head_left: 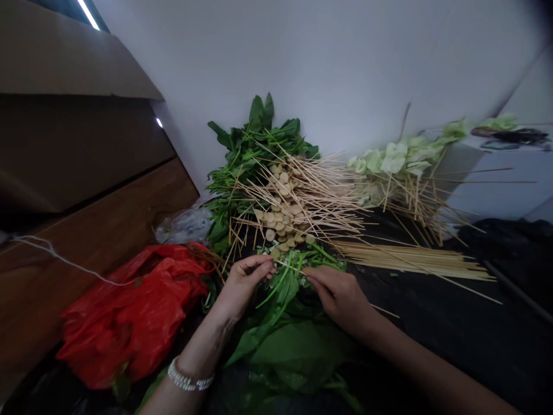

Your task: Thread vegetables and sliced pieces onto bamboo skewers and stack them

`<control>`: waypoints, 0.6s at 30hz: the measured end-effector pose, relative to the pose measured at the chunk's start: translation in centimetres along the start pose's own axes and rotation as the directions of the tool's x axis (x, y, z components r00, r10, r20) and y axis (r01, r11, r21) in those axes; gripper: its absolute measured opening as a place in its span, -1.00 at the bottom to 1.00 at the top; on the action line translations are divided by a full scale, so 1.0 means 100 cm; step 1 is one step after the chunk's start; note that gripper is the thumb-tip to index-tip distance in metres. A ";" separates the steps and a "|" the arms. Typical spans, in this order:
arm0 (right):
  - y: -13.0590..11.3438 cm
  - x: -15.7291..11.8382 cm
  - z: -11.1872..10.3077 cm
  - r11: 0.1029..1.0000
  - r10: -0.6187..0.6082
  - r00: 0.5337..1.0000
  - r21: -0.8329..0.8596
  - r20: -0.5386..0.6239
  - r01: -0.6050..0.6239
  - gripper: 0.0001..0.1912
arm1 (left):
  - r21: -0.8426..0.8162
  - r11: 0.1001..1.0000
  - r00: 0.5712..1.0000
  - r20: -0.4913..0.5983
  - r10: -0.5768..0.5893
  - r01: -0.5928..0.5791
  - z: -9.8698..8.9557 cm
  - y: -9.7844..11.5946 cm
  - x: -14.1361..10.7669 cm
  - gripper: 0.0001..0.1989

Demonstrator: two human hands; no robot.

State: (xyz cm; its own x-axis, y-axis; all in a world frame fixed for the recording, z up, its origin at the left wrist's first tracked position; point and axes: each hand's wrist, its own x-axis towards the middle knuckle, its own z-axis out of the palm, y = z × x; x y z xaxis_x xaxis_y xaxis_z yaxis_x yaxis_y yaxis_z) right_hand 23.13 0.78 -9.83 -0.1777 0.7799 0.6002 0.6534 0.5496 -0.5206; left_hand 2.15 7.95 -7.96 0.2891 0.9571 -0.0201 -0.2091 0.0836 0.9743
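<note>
A thin bamboo skewer (290, 267) spans the gap between my hands, just above a heap of leafy greens (298, 351). My left hand (247, 282) pinches around its left end; whether a stem is also caught there I cannot tell. Closed on the right end is my right hand (341, 294), its fingertips partly turned away from view. Long green stems (283, 288) hang beside the skewer between the hands. Just beyond lie skewered pale round slices (280, 219), piled on each other.
Leafy bunches (259, 132) lean against the wall behind. Cabbage skewers (395, 158) stand at the back right, with loose bamboo skewers (415, 259) nearer. A red plastic bag (133, 311) and a clear bag (185, 225) lie left, by a cardboard box (78, 150).
</note>
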 end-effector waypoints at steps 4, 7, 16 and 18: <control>-0.001 0.001 -0.001 1.000 0.007 1.000 -0.007 0.002 -0.007 -0.75 | 0.005 1.000 1.000 -0.024 0.004 -0.004 0.001 0.002 0.000 -0.74; -0.001 0.000 0.000 1.000 0.012 1.000 -0.010 0.006 -0.012 -0.74 | 0.034 0.999 0.999 -0.043 0.005 -0.003 0.001 0.005 0.000 -0.74; -0.005 -0.001 0.002 0.999 0.005 1.000 -0.036 0.003 -0.005 -0.73 | 0.050 0.998 0.995 -0.095 -0.033 0.038 0.004 0.005 -0.002 -0.72; -0.006 -0.002 0.004 0.999 -0.006 1.000 -0.032 -0.006 0.006 -0.73 | 0.059 0.997 0.996 -0.076 -0.040 0.045 0.005 0.003 -0.002 -0.71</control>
State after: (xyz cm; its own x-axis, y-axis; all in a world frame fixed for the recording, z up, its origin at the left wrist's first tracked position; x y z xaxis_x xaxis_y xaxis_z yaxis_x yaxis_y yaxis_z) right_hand 22.44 0.44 -9.85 -0.1775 0.7747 0.6069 0.6757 0.5443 -0.4972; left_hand 2.46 7.61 -7.60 0.2256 0.9712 -0.0764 -0.1402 0.1100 0.9840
